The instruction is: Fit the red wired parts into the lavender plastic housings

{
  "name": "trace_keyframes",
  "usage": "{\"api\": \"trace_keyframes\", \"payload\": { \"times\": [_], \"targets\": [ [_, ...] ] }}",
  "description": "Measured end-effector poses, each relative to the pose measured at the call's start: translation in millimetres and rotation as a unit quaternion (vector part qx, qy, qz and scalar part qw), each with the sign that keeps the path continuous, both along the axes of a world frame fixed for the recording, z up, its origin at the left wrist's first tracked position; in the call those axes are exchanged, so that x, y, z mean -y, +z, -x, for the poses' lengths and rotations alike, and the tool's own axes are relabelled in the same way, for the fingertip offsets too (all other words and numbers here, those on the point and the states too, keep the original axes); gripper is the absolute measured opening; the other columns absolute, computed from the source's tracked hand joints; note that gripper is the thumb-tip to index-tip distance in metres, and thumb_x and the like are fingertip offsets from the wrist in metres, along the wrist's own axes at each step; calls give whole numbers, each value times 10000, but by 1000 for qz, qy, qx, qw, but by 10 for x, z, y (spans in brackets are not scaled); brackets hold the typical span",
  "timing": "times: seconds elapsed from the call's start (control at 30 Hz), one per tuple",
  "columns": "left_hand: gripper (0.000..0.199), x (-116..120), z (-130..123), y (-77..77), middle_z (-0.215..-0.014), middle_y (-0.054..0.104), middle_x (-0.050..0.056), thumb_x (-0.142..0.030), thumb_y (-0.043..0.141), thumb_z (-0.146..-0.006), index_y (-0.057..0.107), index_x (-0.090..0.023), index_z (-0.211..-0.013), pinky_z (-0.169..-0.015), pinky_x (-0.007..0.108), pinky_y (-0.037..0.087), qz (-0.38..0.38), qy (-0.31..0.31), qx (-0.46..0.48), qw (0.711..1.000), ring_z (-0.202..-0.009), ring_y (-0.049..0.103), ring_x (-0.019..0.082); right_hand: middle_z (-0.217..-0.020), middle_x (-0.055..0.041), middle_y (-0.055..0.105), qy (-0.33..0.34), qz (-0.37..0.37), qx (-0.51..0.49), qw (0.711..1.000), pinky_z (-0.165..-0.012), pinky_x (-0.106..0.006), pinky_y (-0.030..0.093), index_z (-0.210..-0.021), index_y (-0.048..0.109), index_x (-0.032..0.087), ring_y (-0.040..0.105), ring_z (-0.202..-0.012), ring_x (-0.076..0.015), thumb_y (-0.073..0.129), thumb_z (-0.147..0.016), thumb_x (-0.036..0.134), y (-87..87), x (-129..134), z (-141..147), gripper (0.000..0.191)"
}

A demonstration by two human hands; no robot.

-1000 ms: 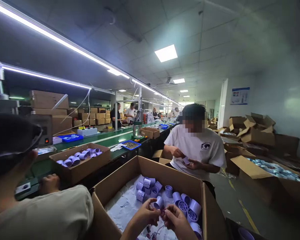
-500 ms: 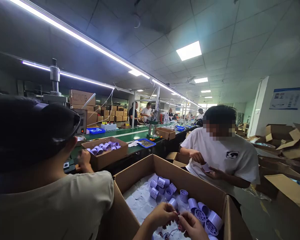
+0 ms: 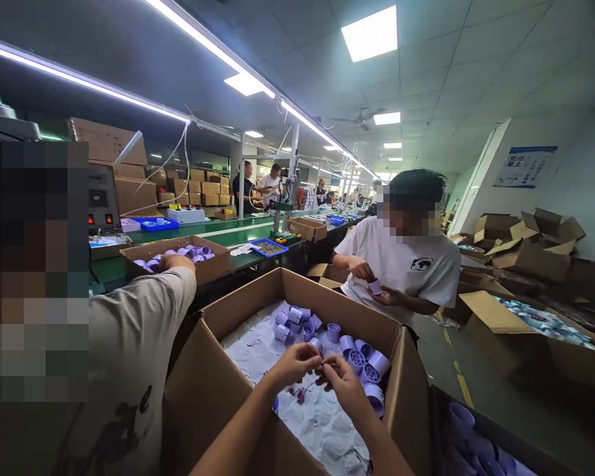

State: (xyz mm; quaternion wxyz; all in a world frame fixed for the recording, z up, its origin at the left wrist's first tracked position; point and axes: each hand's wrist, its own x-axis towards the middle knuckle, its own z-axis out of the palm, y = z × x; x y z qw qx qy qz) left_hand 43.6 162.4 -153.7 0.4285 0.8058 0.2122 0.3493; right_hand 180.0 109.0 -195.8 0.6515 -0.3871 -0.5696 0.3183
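Observation:
My left hand (image 3: 296,365) and my right hand (image 3: 342,378) meet over a large cardboard box (image 3: 337,299). The fingertips of both are pinched together on thin wires, mostly hidden by the fingers. Just below them, small dark red parts with thin leads (image 3: 300,396) show against the white sheet (image 3: 250,344) lining the box. Several lilac plastic cylinders (image 3: 333,332) lie in the box beyond my hands and to their right. Some have open ends and others show a spoked end.
At left, a co-worker's arm (image 3: 143,311) reaches into a smaller carton (image 3: 213,266) of lilac cylinders on the green conveyor (image 3: 233,228). Across the box, a person in a white shirt (image 3: 401,264) handles a lilac cylinder. A dark bin (image 3: 439,410) with lilac parts stands at lower right.
The view has shifted, showing more of the box and floor. The left co-worker's arm has stretched into the carton. My hands stay together, pinching the wires.

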Motion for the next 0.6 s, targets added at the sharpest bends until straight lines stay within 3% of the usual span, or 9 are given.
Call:
{"api": "trace_keyframes", "payload": {
  "times": [0.17,0.37,0.6],
  "targets": [
    [534,50,-6,31,-668,502,14,-585,633,-589,498,-103,-775,-511,186,327,1,-13,39,999,-571,415,62,-687,-46,538,-59,-42,37,997,-623,-280,379,-752,530,137,489,-665,-152,562,-625,517,60,54,11,402],
    [490,82,-4,52,-647,467,2,-547,600,-631,504,-102,-810,-462,190,279,-18,18,28,999,-535,372,64,-699,-62,579,-61,-36,8,997,-603,-292,407,-791,490,149,545,-641,-172,563,-628,575,86,86,47,462],
    [412,27,-6,18,-693,493,24,-487,567,-675,510,-97,-793,-462,186,326,-44,29,31,998,-529,385,55,-820,-92,600,-99,-52,70,991,-694,-327,450,-866,457,149,573,-717,-184,434,-743,589,23,10,55,457]
  ]
}}
